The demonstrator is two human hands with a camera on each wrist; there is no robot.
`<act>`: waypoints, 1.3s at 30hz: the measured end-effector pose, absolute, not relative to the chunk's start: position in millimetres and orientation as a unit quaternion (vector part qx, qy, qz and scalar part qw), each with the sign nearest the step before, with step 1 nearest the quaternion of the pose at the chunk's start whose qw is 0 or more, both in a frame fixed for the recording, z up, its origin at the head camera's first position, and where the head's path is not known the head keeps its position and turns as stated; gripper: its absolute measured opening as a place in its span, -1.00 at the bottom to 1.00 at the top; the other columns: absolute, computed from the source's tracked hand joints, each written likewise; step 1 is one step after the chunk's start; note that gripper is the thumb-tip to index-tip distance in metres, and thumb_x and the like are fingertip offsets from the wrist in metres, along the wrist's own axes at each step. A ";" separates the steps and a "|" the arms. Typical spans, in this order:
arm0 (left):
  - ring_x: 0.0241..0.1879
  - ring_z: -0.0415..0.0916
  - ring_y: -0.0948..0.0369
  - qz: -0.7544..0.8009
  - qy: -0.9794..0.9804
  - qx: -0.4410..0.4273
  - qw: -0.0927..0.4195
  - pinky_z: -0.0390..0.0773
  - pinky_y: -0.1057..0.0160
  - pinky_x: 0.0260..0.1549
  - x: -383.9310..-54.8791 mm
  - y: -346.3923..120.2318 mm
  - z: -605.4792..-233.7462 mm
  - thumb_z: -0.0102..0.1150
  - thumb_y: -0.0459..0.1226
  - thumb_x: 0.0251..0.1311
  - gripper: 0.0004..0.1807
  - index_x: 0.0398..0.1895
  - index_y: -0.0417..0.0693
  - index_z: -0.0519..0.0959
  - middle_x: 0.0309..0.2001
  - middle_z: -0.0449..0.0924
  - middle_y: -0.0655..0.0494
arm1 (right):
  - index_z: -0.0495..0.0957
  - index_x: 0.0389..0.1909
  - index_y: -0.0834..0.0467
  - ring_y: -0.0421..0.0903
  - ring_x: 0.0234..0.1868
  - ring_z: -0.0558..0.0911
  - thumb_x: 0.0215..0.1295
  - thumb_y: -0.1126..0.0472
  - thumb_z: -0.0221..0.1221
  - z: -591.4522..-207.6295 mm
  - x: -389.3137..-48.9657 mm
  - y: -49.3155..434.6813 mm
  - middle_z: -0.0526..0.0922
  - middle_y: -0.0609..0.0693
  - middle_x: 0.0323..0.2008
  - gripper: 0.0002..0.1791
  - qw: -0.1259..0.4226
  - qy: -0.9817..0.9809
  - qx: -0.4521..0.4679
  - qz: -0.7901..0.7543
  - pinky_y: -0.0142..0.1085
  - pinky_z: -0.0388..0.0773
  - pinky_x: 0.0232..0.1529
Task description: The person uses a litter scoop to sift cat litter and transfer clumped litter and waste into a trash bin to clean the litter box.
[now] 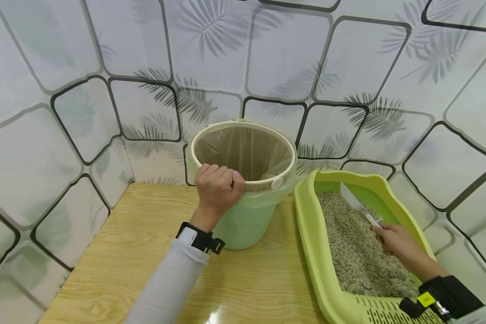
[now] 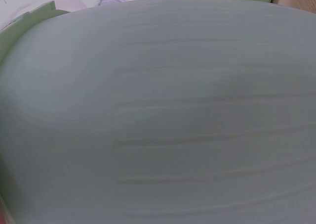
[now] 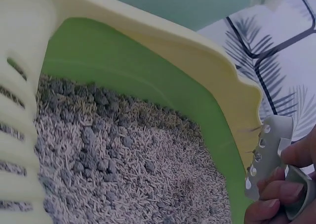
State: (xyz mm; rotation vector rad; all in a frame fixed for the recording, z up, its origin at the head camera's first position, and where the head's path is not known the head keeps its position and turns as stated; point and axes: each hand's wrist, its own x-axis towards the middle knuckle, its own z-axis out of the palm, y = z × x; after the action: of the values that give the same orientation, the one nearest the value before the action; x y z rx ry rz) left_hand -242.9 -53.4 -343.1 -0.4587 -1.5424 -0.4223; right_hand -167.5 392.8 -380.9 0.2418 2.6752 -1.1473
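Observation:
My left hand (image 1: 218,188) grips the near rim of a pale green trash bin (image 1: 247,225), its fingers curled over the cream ring (image 1: 290,155). A clear bag (image 1: 263,155) lines the bin and hangs over its edge. The bin's ribbed wall (image 2: 197,115) fills most of the left wrist view. My right hand (image 1: 401,247) holds a white litter scoop (image 1: 354,201) by its handle over the litter box (image 1: 308,225). In the right wrist view the scoop's slotted blade (image 3: 266,150) is beside the box's green inner wall. Grey clumps lie among the pellet litter (image 3: 133,159).
Bin and litter box stand side by side on a wood-grain table (image 1: 146,252). A patterned curtain or sheet (image 1: 210,49) encloses the back and both sides. The box's slotted front ledge (image 1: 382,310) lies toward me.

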 end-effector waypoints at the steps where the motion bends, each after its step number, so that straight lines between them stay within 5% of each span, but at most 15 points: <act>1: -0.80 0.05 0.15 -0.188 -0.685 -0.204 0.673 0.24 0.17 -0.61 -242.9 -53.4 -342.8 -0.02 -0.31 0.04 -0.57 -0.93 -0.04 0.16 -0.87 0.08 0.12 | 0.30 -0.36 0.17 -0.25 -0.65 0.15 0.64 0.05 -0.29 -381.5 -167.7 393.2 0.22 -0.11 -0.57 -0.61 0.113 0.908 0.084 -0.396 -0.28 0.26 -0.50; 7: -0.80 0.03 0.16 -0.188 -0.684 -0.205 0.675 0.23 0.18 -0.63 -242.7 -53.5 -342.1 -0.02 -0.31 0.02 -0.57 -0.93 -0.04 0.14 -0.88 0.06 0.13 | 0.33 -0.29 0.27 -0.20 -0.65 0.23 0.61 0.05 -0.27 -385.8 -166.3 395.7 0.25 -0.06 -0.60 -0.60 0.058 0.953 0.056 -0.291 -0.27 0.27 -0.57; 10: -0.80 0.04 0.16 -0.188 -0.684 -0.205 0.675 0.23 0.18 -0.63 -242.7 -53.6 -342.3 -0.03 -0.31 0.03 -0.57 -0.93 -0.04 0.15 -0.88 0.07 0.13 | 0.35 -0.23 0.39 -0.13 -0.66 0.25 0.54 0.17 -0.17 -390.8 -163.5 394.3 0.27 0.01 -0.62 -0.67 -0.033 0.986 0.000 -0.164 -0.26 0.20 -0.63; 15: -0.80 0.06 0.16 -0.187 -0.686 -0.204 0.673 0.24 0.17 -0.61 -242.3 -53.9 -342.4 -0.02 -0.31 0.02 -0.58 -0.93 -0.04 0.16 -0.88 0.08 0.12 | 0.29 -0.41 0.35 -0.10 -0.66 0.18 0.41 0.33 -0.04 -392.5 -158.4 388.3 0.21 0.04 -0.63 -0.80 -0.162 0.985 -0.060 -0.025 -0.30 0.06 -0.59; 27: -0.79 0.05 0.16 -0.189 -0.683 -0.204 0.675 0.25 0.18 -0.61 -242.5 -53.6 -343.0 0.02 -0.32 -0.03 -0.59 -0.93 -0.04 0.15 -0.87 0.07 0.12 | 0.45 -0.14 0.35 -0.21 -0.68 0.28 0.58 0.03 -0.23 -343.8 -173.7 379.6 0.32 -0.07 -0.63 -0.54 0.037 0.972 0.016 -0.233 -0.27 0.31 -0.64; 35: -0.79 0.04 0.17 -0.186 -0.684 -0.205 0.675 0.24 0.18 -0.62 -243.5 -54.5 -343.9 0.00 -0.32 0.01 -0.58 -0.93 -0.03 0.15 -0.88 0.07 0.13 | 0.47 -0.10 0.39 -0.26 -0.72 0.23 0.57 0.08 -0.16 -260.1 -191.4 338.1 0.30 -0.10 -0.65 -0.58 -0.013 0.978 -0.058 -0.201 -0.31 0.29 -0.66; 39: -0.79 0.02 0.18 -0.184 -0.684 -0.204 0.676 0.24 0.19 -0.62 -243.6 -54.6 -343.7 0.00 -0.31 0.02 -0.57 -0.93 -0.03 0.15 -0.88 0.06 0.13 | 0.45 0.14 0.40 -0.21 -0.70 0.22 0.57 0.03 -0.16 -222.8 -205.1 298.8 0.33 -0.06 -0.64 -0.49 -0.031 0.983 -0.091 -0.159 -0.30 0.24 -0.63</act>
State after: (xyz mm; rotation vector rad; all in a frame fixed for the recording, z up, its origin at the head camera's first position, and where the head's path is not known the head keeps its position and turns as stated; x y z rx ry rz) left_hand -243.6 -54.6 -343.7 -0.4597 -1.5369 -0.4140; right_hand -205.1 298.8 -222.8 -0.2910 3.1504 -0.5089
